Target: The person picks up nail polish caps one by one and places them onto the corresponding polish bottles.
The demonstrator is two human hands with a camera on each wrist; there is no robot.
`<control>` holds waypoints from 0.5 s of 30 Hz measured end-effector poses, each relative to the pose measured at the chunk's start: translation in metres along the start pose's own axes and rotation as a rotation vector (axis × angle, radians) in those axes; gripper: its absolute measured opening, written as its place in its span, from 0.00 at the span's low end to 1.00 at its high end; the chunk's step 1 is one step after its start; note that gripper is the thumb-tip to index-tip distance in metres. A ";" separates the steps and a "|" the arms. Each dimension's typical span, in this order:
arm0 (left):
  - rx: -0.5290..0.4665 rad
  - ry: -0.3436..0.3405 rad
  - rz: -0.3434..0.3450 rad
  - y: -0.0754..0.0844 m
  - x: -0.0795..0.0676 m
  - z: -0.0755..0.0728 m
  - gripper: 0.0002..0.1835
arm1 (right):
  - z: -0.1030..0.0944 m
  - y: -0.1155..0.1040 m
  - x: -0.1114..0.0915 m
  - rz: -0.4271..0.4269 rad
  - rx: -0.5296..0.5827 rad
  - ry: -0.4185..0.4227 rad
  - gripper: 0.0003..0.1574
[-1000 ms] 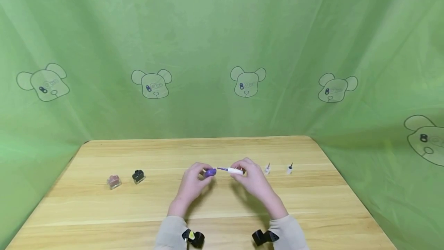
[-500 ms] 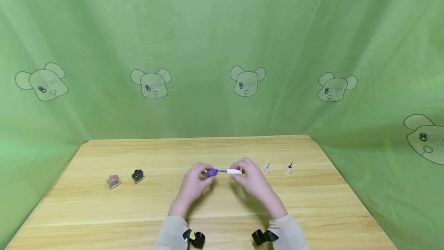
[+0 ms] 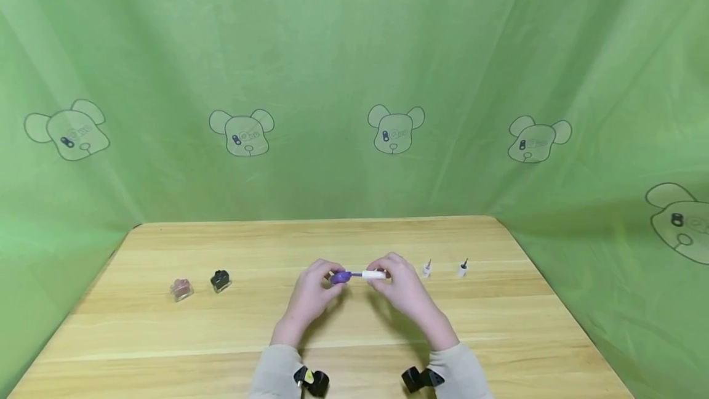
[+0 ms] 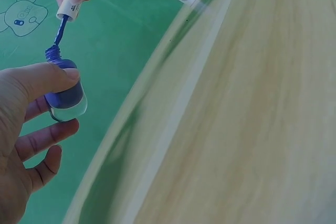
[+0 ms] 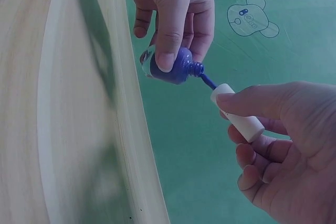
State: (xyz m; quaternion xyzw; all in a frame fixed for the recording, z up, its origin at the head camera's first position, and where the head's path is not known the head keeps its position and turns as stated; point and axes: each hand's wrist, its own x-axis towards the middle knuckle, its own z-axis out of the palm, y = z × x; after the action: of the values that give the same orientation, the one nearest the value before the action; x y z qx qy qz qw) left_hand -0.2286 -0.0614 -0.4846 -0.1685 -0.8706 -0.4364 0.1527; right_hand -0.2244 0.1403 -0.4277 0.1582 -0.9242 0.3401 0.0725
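My left hand (image 3: 309,293) pinches a purple nail polish bottle (image 4: 65,95) between thumb and fingers, above the table. The bottle is tilted, its threaded neck pointing toward my right hand (image 3: 402,285). Between thumb and fingers, that hand grips a white brush cap (image 5: 240,116). Its polish-coated brush stem (image 5: 208,81) reaches to the mouth of the bottle, and the tip is hidden in the neck. A gap separates cap and bottle neck, with part of the stem showing.
A pink polish bottle (image 3: 181,289) and a black polish bottle (image 3: 220,281) stand uncapped on the wooden table (image 3: 249,325) at left. At right, a cap with a pinkish brush (image 3: 426,270) and one with a dark brush (image 3: 462,270) stand brush-up. A green curtain (image 3: 316,48) hangs behind.
One second ago the brush was just outside the purple bottle's mouth. Now its tip is inside the neck, and the bottle has shifted slightly right toward the cap.
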 end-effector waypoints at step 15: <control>0.034 -0.024 0.021 0.006 0.000 0.005 0.12 | 0.004 -0.005 -0.001 -0.006 -0.003 -0.011 0.10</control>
State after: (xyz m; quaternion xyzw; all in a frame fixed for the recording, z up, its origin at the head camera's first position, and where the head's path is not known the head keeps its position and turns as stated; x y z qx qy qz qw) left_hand -0.2264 -0.0544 -0.4832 -0.1803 -0.8778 -0.4180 0.1495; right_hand -0.2222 0.1345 -0.4279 0.1626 -0.9247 0.3374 0.0686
